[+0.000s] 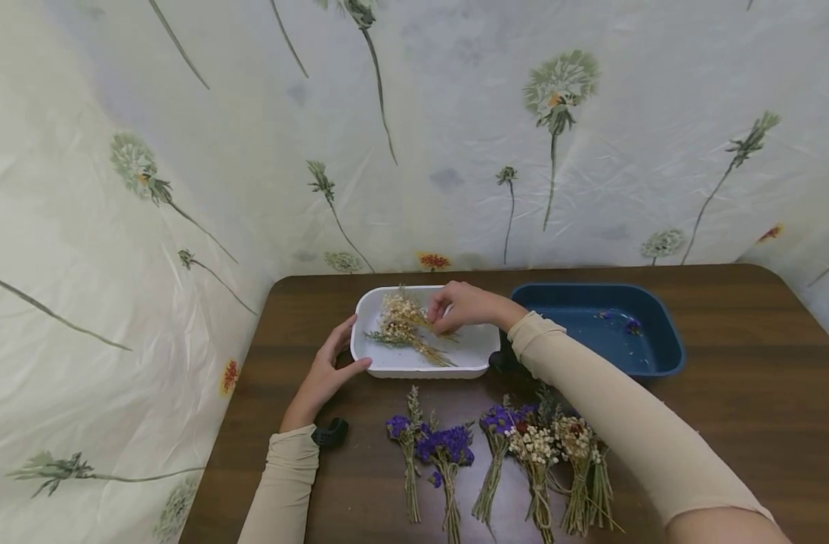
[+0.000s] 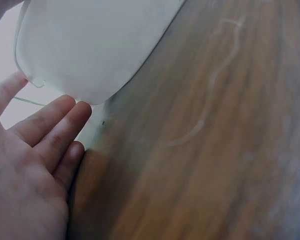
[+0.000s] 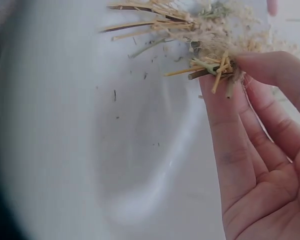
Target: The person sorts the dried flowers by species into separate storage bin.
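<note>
A white tray (image 1: 414, 372) stands on the brown table (image 1: 761, 423), holding pale dried flower bunches (image 1: 400, 313). My right hand (image 1: 443, 325) reaches into the tray and pinches the cut stem ends of one pale bunch (image 3: 190, 25) between thumb and fingers (image 3: 230, 125); the tray floor (image 3: 90, 125) lies below. My left hand (image 1: 326, 370) rests against the tray's near left corner with straight fingers (image 2: 50, 125), touching the tray wall (image 2: 90, 45) and gripping nothing.
A dark blue tray (image 1: 594, 288) with a few purple petals (image 1: 632, 326) sits right of the white one. Several tied bunches, purple (image 1: 444, 446) and mixed (image 1: 543, 446), lie along the table's near edge. A flower-printed sheet (image 1: 183, 151) walls the back and left.
</note>
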`<state>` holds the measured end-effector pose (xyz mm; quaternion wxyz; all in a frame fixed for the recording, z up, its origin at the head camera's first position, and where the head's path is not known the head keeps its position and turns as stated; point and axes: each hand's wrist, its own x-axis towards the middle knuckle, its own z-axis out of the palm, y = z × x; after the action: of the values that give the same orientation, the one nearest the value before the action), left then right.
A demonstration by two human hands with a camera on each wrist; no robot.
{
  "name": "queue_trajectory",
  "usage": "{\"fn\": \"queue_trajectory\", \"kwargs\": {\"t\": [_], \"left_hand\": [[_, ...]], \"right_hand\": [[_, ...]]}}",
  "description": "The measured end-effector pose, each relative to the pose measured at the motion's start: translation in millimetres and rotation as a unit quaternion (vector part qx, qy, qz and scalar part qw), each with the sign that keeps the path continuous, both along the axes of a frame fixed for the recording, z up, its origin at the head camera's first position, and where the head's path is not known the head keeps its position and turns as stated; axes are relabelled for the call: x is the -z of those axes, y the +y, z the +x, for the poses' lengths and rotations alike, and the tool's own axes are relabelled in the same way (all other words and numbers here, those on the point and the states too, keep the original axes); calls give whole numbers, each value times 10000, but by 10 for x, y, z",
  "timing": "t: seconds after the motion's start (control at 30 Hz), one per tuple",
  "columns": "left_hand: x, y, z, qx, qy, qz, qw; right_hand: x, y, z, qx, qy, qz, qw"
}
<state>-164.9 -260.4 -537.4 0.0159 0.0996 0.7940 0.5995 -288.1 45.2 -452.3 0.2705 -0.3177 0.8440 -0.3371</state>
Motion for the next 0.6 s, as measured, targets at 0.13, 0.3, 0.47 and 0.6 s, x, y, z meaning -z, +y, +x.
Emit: {"fn": "queue_trajectory", "kwargs": {"t": [0.13, 0.3, 0.47, 0.6], "left_hand": [[-5, 8, -2, -4, 8, 25, 10000], [2, 11, -11, 36, 46, 50, 10000], [3, 12, -16, 53, 87, 84, 9999], [3, 12, -12, 32, 67, 68, 9999]], "right_hand": [[38, -63, -27, -88, 182, 230, 9995], [-2, -116, -30, -205, 10, 380, 9991], [-93, -150, -28, -233, -344, 444, 9982], [-129, -176, -44, -264, -349, 639, 9970]]}}
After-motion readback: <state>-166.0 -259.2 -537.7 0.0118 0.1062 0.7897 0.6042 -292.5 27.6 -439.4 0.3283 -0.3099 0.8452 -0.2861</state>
